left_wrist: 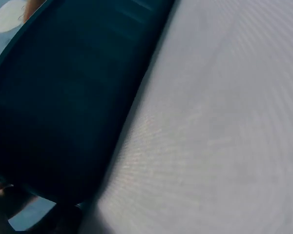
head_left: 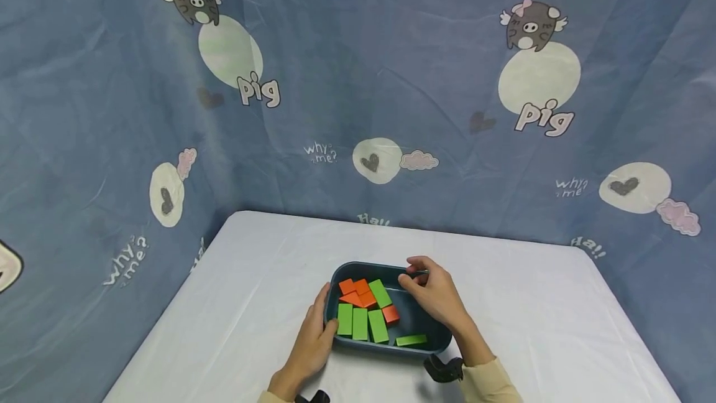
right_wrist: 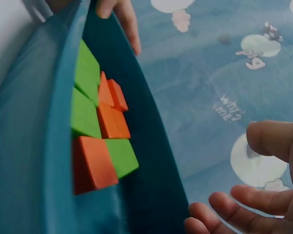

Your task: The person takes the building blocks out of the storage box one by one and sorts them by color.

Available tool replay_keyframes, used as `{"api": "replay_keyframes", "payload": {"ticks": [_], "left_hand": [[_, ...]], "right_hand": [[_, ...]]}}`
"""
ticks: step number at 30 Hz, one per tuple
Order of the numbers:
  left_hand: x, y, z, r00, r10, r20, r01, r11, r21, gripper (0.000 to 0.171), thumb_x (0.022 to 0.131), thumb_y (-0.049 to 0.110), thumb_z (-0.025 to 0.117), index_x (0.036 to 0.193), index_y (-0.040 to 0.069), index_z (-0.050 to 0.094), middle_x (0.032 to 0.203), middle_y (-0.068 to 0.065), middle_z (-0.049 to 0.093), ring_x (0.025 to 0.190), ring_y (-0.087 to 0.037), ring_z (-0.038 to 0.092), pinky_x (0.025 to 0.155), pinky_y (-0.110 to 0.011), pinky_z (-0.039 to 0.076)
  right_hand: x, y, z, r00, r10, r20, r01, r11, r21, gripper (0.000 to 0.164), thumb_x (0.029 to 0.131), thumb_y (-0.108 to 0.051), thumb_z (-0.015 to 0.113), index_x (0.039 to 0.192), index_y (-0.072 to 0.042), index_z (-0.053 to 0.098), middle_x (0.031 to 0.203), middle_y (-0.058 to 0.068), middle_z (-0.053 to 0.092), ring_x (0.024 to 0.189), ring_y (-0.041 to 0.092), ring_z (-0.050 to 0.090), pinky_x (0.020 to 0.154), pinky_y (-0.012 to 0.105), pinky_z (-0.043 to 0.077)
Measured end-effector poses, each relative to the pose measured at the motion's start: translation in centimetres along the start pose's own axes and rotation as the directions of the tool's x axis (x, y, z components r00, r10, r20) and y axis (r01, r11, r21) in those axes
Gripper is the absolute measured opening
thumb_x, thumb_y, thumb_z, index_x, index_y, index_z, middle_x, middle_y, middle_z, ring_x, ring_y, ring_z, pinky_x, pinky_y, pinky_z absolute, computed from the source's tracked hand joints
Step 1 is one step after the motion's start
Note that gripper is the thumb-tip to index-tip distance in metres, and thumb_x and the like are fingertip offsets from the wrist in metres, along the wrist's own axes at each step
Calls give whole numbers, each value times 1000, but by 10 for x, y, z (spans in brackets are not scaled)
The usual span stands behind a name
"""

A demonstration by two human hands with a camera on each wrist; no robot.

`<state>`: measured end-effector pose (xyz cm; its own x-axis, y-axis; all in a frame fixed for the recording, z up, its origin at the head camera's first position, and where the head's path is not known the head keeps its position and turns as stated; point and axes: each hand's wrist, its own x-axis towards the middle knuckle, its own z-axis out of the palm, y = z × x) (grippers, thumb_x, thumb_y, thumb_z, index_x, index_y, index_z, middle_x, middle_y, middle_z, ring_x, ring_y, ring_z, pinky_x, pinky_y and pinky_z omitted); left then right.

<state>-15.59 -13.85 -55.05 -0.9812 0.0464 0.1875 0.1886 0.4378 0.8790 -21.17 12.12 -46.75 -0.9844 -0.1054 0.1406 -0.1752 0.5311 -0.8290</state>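
A dark teal tray with raised walls stands on the table, holding several green and orange blocks. My left hand grips its left end, thumb over the rim and fingers along the outside. Over the far right rim is my right hand, thumb and fingers apart with nothing between them; the right wrist view shows its fingertips right at the rim. Upright green blocks line the near left side. Orange blocks cluster behind them, and a thin green block lies near the front wall.
White cloth covers the table on every side of the tray. Behind and to the left hangs a blue curtain printed with pigs, hearts and words. Black straps sit at the wrists, below tan sleeves.
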Motion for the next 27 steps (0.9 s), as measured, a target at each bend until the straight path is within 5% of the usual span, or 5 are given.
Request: {"api": "replay_keyframes", "payload": {"ticks": [10,19,27], "left_hand": [[6,-3,0,1000,11,-6,-11,994,-108,67,98,3,51,160,0,25,153,-21,44,138,-35,43,115,-59,28],[6,-4,0,1000,3,-6,-4,991,-136,68,97,2,53,160,1,26,153,-17,47,142,-32,38,117,-57,23],[2,-5,0,1000,-11,-1,11,990,-139,68,98,2,52,160,1,25,151,-15,50,143,-31,38,117,-58,21]], "right_hand": [[3,10,7,989,-9,147,-1,998,68,49,85,-19,81,129,-3,65,115,9,68,93,22,66,78,36,57],[4,26,9,929,-112,352,91,993,78,49,78,-9,87,122,-2,67,122,12,67,101,30,67,81,37,58],[2,34,15,901,-91,424,63,995,80,48,71,1,87,115,-3,68,116,10,67,97,26,67,80,40,58]]}}
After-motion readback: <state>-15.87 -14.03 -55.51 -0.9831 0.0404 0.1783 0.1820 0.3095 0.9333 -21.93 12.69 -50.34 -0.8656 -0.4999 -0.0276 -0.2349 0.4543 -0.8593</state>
